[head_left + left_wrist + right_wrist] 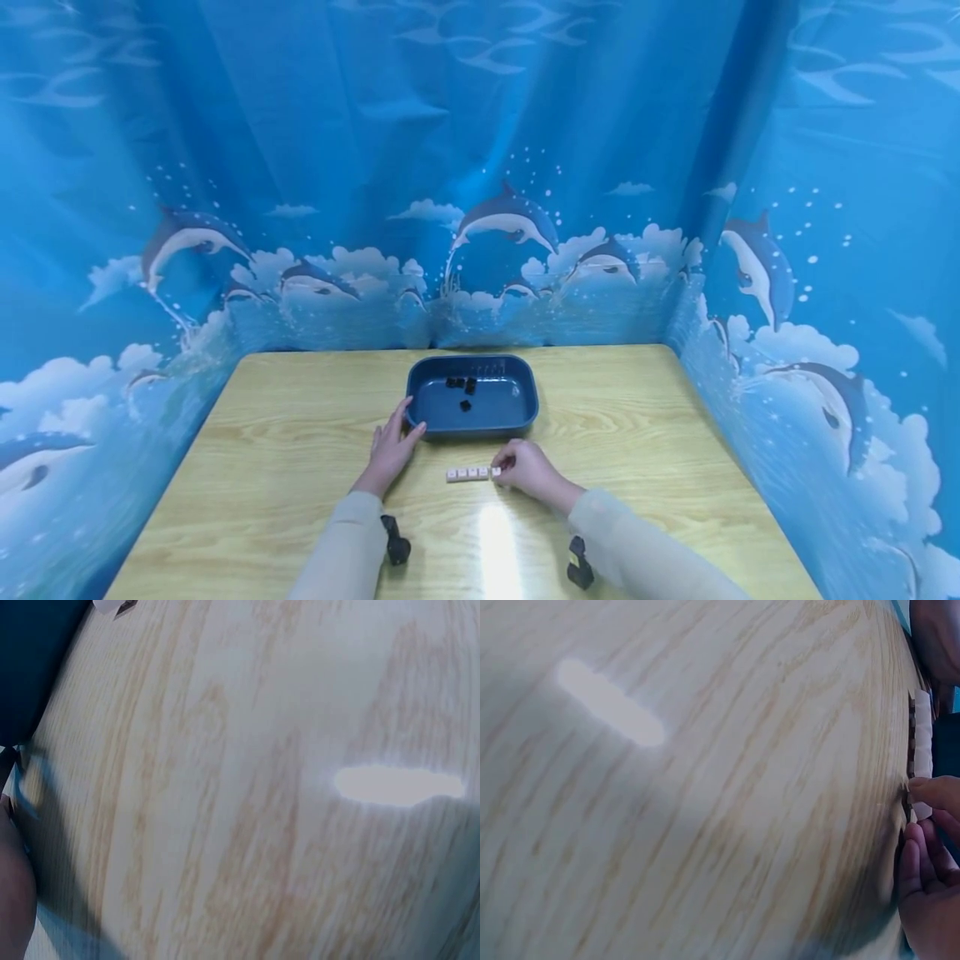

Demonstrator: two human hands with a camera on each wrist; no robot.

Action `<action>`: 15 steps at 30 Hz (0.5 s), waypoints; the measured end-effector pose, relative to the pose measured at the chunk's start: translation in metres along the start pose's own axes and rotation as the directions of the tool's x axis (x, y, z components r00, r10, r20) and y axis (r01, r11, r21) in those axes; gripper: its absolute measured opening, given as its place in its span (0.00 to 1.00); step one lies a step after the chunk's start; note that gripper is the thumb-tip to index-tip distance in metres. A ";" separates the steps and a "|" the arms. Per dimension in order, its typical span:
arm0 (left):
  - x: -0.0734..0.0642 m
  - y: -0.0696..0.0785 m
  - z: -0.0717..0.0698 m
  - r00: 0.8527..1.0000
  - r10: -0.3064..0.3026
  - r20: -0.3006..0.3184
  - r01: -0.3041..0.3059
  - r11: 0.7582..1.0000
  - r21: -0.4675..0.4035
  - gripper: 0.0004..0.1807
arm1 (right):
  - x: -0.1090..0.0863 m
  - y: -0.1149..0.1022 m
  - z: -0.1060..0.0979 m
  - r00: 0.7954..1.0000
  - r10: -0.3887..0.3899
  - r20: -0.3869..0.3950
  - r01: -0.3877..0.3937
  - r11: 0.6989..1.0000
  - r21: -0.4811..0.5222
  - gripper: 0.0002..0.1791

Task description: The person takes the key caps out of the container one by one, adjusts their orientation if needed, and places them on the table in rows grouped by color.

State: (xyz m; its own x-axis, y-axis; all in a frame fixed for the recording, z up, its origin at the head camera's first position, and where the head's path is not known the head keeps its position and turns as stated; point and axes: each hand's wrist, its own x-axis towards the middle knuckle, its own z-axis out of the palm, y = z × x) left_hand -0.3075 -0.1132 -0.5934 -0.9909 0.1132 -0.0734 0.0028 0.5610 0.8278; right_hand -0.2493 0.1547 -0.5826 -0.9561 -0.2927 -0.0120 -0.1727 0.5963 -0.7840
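A short row of small white keycaps (pixel 467 474) with faint marks on top lies on the table in front of a blue tray (pixel 472 432). At the row's right end my right hand (pixel 529 469) pinches one white keycap (pixel 496 472) between thumb and fingers. The right wrist view shows the row (pixel 923 739) edge-on, with my right fingertips (pixel 928 787) at its near end. My left hand (pixel 393 452) rests at the tray's near left corner, fingers spread along its wall. In the left wrist view only a sliver of that hand (pixel 13 892) appears.
Several small black pieces (pixel 466 406) lie inside the tray, most toward its back. A wooden table (pixel 300 433) extends around it, with a bright glare strip nearer the person. Blue dolphin-print curtains (pixel 480 125) enclose the back and both sides.
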 end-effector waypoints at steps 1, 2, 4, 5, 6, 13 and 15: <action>0.000 0.000 0.000 1.000 0.000 -0.001 0.000 1.000 -0.001 0.37 | 0.000 0.000 0.000 1.000 0.003 0.001 -0.003 1.000 -0.004 0.10; 0.000 0.000 0.000 1.000 -0.001 -0.001 0.001 1.000 -0.001 0.37 | 0.000 0.001 0.001 1.000 0.002 0.000 -0.002 1.000 -0.006 0.10; 0.000 0.000 0.000 1.000 -0.001 -0.002 0.001 1.000 -0.004 0.37 | 0.001 0.001 0.001 1.000 0.004 0.001 -0.004 1.000 -0.005 0.10; 0.000 -0.001 0.000 1.000 -0.002 -0.002 0.002 1.000 -0.005 0.37 | 0.001 0.001 0.001 1.000 0.004 0.001 -0.004 1.000 -0.006 0.10; 0.000 -0.001 0.000 1.000 -0.003 -0.001 0.003 1.000 -0.004 0.37 | 0.001 0.001 0.001 1.000 0.002 0.001 -0.002 1.000 -0.009 0.10; -0.001 0.000 0.000 1.000 0.001 0.003 -0.001 1.000 0.001 0.37 | 0.002 0.002 0.002 1.000 0.012 0.002 -0.012 1.000 -0.019 0.09; -0.001 0.001 -0.001 1.000 0.002 0.004 -0.002 1.000 0.000 0.37 | 0.003 0.003 0.002 1.000 0.006 0.001 -0.006 1.000 -0.013 0.10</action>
State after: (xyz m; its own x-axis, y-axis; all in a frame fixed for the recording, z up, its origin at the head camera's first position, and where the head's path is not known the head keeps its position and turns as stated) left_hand -0.3071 -0.1134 -0.5924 -0.9903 0.1174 -0.0743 0.0044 0.5610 0.8278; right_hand -0.2519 0.1539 -0.5859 -0.9570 -0.2896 -0.0177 -0.1697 0.6079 -0.7756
